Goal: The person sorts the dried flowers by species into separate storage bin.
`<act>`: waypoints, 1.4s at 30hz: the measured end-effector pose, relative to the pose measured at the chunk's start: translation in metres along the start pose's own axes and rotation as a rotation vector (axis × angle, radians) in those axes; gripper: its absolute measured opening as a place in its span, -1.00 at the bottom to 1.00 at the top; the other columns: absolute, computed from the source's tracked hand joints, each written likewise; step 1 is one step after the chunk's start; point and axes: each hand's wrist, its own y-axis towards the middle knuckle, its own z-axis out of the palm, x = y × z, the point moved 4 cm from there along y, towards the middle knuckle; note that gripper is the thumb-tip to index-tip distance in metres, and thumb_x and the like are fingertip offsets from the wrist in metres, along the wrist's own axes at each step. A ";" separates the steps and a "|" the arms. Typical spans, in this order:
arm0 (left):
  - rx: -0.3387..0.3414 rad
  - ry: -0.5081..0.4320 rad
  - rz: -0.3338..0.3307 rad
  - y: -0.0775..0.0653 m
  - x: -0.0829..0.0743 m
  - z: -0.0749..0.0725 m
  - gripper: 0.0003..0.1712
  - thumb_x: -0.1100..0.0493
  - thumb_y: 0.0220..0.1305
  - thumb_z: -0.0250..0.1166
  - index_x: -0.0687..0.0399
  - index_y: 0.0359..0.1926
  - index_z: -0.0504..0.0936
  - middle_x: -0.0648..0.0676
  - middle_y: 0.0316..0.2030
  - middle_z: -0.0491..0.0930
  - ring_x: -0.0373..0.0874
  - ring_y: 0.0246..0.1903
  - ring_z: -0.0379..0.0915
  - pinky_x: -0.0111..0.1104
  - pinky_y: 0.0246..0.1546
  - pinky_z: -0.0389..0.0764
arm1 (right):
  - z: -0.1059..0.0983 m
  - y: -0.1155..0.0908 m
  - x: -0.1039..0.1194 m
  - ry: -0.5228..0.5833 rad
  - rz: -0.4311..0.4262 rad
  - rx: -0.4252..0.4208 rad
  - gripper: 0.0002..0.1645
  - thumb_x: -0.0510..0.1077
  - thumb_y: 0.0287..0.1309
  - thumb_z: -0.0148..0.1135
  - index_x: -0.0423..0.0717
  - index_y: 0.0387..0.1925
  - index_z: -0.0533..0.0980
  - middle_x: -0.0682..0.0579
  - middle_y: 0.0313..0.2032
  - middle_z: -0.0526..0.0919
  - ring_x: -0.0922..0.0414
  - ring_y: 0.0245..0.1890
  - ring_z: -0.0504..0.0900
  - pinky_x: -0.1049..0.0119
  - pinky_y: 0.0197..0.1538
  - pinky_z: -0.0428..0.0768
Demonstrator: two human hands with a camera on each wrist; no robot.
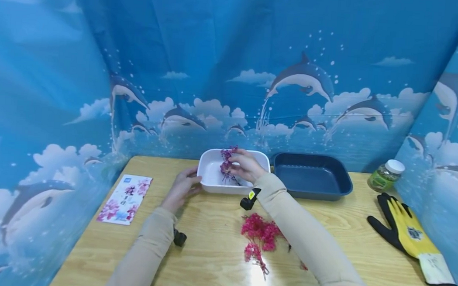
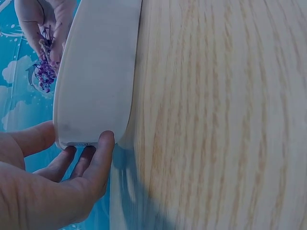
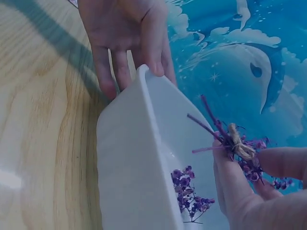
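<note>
Both hands are working: left hand (image 1: pixel 182 184) gripping one end of the white baking dish (image 1: pixel 216 188), right hand (image 1: pixel 247 165) pinching a twine-tied purple flower bunch (image 1: pixel 226 166) over it. Placing seems underway; the next move is probably calling for parting the right fingers (image 3: pixel 232 179).

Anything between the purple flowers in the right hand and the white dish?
Nothing visible: the right hand holds the purple flowers above the open white dish, and the left hand grips one end, off to the side.
</note>
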 end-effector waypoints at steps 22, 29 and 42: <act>-0.002 -0.001 0.003 -0.001 0.002 0.001 -0.33 0.35 0.52 0.12 0.25 0.58 0.23 0.36 0.49 0.36 0.30 0.42 0.41 0.05 0.46 0.56 | 0.008 0.012 -0.007 -0.076 0.000 0.022 -0.20 -0.35 0.53 -0.02 -0.14 0.66 -0.02 -0.38 0.57 0.15 -0.28 0.52 0.37 -0.02 0.57 0.49; 0.006 -0.010 0.006 -0.002 0.002 0.001 -0.34 0.36 0.54 0.09 0.27 0.59 0.22 0.38 0.52 0.31 0.33 0.45 0.35 0.08 0.49 0.51 | 0.007 0.003 -0.005 -0.052 -0.001 0.040 -0.23 -0.33 0.55 -0.06 -0.20 0.66 -0.03 -0.39 0.55 0.20 -0.30 0.53 0.35 -0.05 0.61 0.42; 0.016 -0.011 0.014 -0.005 -0.002 0.003 -0.32 0.37 0.55 0.05 0.26 0.62 0.16 0.36 0.56 0.27 0.31 0.48 0.31 0.04 0.53 0.48 | -0.021 -0.061 0.024 -0.192 -0.195 0.085 -0.32 -0.14 0.61 0.02 -0.11 0.61 0.11 -0.31 0.52 0.36 -0.22 0.47 0.48 -0.05 0.52 0.55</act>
